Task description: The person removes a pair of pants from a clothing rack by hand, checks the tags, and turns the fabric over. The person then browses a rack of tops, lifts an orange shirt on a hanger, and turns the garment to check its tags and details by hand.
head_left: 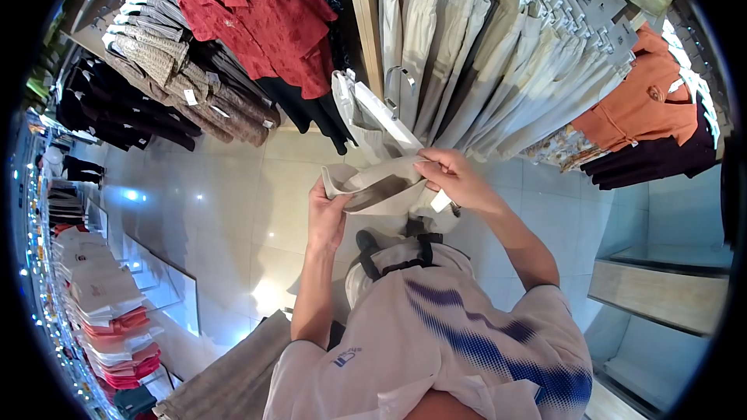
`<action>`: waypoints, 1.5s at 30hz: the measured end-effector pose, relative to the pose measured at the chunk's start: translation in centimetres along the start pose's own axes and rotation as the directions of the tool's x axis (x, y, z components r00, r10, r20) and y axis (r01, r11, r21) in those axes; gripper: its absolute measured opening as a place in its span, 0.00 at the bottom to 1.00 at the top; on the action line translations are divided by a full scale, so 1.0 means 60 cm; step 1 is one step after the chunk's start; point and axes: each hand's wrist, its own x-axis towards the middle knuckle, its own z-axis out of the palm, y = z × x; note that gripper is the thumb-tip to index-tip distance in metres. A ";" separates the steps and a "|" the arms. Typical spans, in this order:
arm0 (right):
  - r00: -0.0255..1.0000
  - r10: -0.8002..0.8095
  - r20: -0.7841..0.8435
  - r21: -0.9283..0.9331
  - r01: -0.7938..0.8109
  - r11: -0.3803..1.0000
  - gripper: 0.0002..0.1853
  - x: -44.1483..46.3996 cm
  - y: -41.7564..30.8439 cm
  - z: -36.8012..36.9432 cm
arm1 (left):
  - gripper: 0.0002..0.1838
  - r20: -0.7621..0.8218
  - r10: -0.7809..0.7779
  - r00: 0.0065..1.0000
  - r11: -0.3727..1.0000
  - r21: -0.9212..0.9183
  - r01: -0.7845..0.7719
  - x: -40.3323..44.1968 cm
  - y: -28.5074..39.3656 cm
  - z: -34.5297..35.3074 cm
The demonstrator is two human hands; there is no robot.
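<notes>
So, left hand (pixel 327 216) and right hand (pixel 459 179) pinch opposite ends of the looped beige cloth waistband (pixel 391 203), which perhaps holds it open.

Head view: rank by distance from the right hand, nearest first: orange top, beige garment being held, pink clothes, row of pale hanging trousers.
From the right hand:
1. Beige garment: in both hands.
2. Pale hanging trousers: rack ahead.
3. Orange top: off to the right.
4. Pink clothes: far left.

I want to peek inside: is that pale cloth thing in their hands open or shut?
Open. The pale garment gapes between the left hand and the right hand, showing its shadowed inside.
</notes>
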 end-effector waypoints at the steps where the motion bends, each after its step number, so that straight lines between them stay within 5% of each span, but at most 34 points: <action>1: 1.000 -0.007 -0.002 -0.033 0.007 0.999 0.14 0.000 -0.003 0.002 | 0.13 -0.006 -0.001 1.000 1.000 -0.002 0.001 -0.001 0.000 -0.002; 6: 0.997 0.031 0.066 -0.065 -0.027 0.998 0.16 0.002 0.005 -0.003 | 0.11 0.020 -0.285 0.958 0.890 -0.367 0.272 0.014 0.011 -0.014; 13: 0.992 0.124 0.010 0.089 -0.125 0.988 0.19 -0.001 0.038 -0.013 | 0.14 0.018 -0.336 0.942 0.739 -0.615 0.275 0.018 0.000 -0.026; 17: 0.982 0.188 -0.009 -0.017 -0.188 0.982 0.19 -0.010 0.022 -0.008 | 0.16 0.106 -0.356 0.929 0.718 -0.605 0.344 0.013 -0.026 -0.038; 19: 0.981 0.194 0.030 -0.047 -0.192 0.980 0.19 -0.011 0.034 -0.009 | 0.20 0.385 -0.355 0.852 0.609 -0.596 0.524 0.013 -0.021 -0.043; 20: 0.980 0.196 0.028 -0.046 -0.195 0.980 0.19 -0.013 0.034 -0.006 | 0.20 0.386 -0.358 0.850 0.607 -0.596 0.526 0.011 -0.018 -0.040; 22: 0.977 0.210 0.033 0.085 -0.212 0.974 0.18 -0.014 0.031 0.000 | 0.22 0.175 -0.414 0.893 0.671 -0.605 0.429 0.002 0.019 -0.007; 26: 0.972 0.230 0.036 0.046 -0.232 0.972 0.14 -0.017 0.035 0.000 | 0.23 0.190 -0.449 0.873 0.651 -0.599 0.465 -0.009 0.029 -0.004; 29: 0.995 0.085 0.051 -0.147 -0.077 0.986 0.12 -0.014 0.041 0.008 | 0.23 0.270 -0.381 0.884 0.673 -0.574 0.466 -0.019 0.033 -0.001; 31: 0.980 -0.187 -0.066 -0.223 0.168 0.960 0.20 -0.013 0.048 0.017 | 0.23 0.265 -0.456 0.850 0.741 -0.416 0.527 -0.021 0.035 0.007; 35: 0.971 -0.220 -0.096 -0.184 0.200 0.962 0.22 -0.023 0.022 0.039 | 0.22 0.083 -0.557 0.826 0.808 -0.179 0.562 -0.013 0.018 0.033; 37: 0.990 -0.126 0.056 -0.522 0.136 0.842 0.21 -0.027 -0.005 0.045 | 0.22 0.013 -0.595 0.803 0.795 -0.135 0.592 -0.006 -0.010 0.028; 39: 0.972 -0.228 0.051 -0.514 0.221 0.829 0.18 -0.019 0.033 0.043 | 0.22 -0.040 -0.541 0.840 0.837 -0.124 0.533 -0.006 -0.001 0.037; 43: 0.996 -0.090 -0.017 -0.299 0.080 0.951 0.13 -0.010 0.056 0.018 | 0.20 0.057 -0.598 0.800 0.769 -0.240 0.592 0.001 0.060 0.015; 45: 0.976 0.199 0.085 0.072 -0.206 0.976 0.12 -0.011 0.032 0.007 | 0.18 0.145 -0.551 0.822 0.745 -0.358 0.563 0.011 0.055 -0.021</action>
